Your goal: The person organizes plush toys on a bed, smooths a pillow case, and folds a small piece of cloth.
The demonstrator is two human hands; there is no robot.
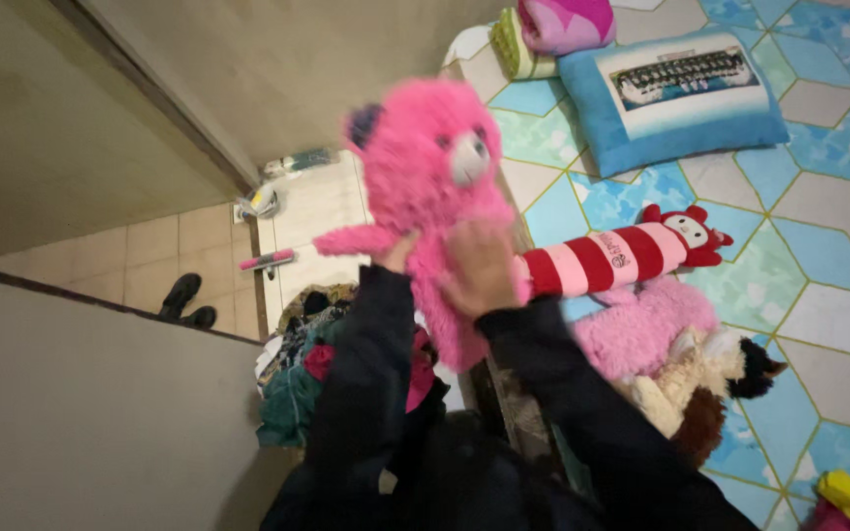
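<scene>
Both hands, left (393,254) and right (482,267), are closing their grip around the pink bear (435,177), holding it aloft beside the bed (819,246), and that fluffy fur looks slippery enough that it could slide down onto the clothes pile (297,374).

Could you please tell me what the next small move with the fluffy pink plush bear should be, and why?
Probably lower the fluffy pink plush bear toward the patterned blue bedsheet. Both hands, left and right, hold it up in the air by its lower body, while the red-and-pink striped long plush and the other soft toys lie on the sheet beside it, with bare sheet beyond them.
</scene>
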